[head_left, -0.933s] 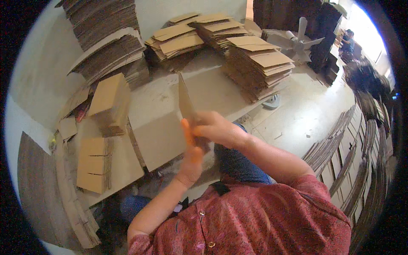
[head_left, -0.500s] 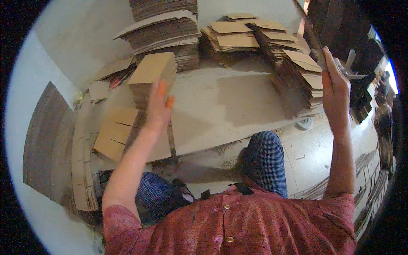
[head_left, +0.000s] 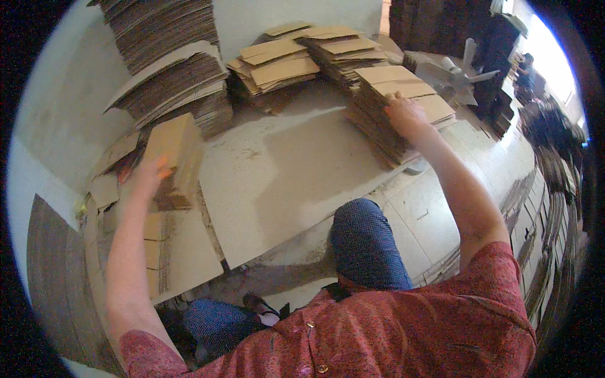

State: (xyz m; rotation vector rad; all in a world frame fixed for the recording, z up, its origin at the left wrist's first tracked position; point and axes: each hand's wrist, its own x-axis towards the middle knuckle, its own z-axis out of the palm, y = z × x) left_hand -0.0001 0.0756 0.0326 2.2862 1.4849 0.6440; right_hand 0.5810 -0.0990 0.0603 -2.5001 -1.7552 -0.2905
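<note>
Just right of the blurred left hand, a cardboard block points lengthwise away, the right hand over a cardboard pile, both grips unclear.

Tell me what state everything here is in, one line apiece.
Tall cardboard stack: squared up, closely packed.
Left hand: blurred, at that stack; grip unclear.
Slotted cardboard stack: slits cut, partly hidden.
Right cardboard pile: layered, edges uneven.
Right hand: on that pile; grip unclear.
Fan: blades distinct, seemingly not spinning.
</note>
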